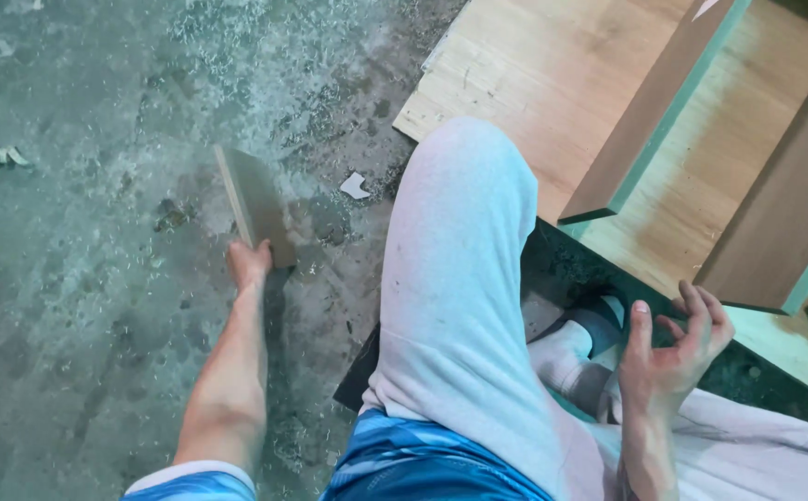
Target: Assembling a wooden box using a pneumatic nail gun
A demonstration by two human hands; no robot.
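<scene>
My left hand (249, 262) reaches out over the dusty concrete floor and grips the near end of a small thin wooden board (254, 204), which is tilted up off the ground. My right hand (678, 345) hovers at the lower right with fingers loosely curled and apart, holding nothing, just below the corner of an upright wooden panel (775, 237). My bent knee in light grey trousers (464, 278) fills the middle of the view.
A large plywood sheet (534, 74) lies at the upper right with two upright brown panels with green edges (654, 111) standing on it. Sawdust and small scraps (355, 186) litter the grey floor (70, 278). A socked foot (566, 357) rests near a dark sandal.
</scene>
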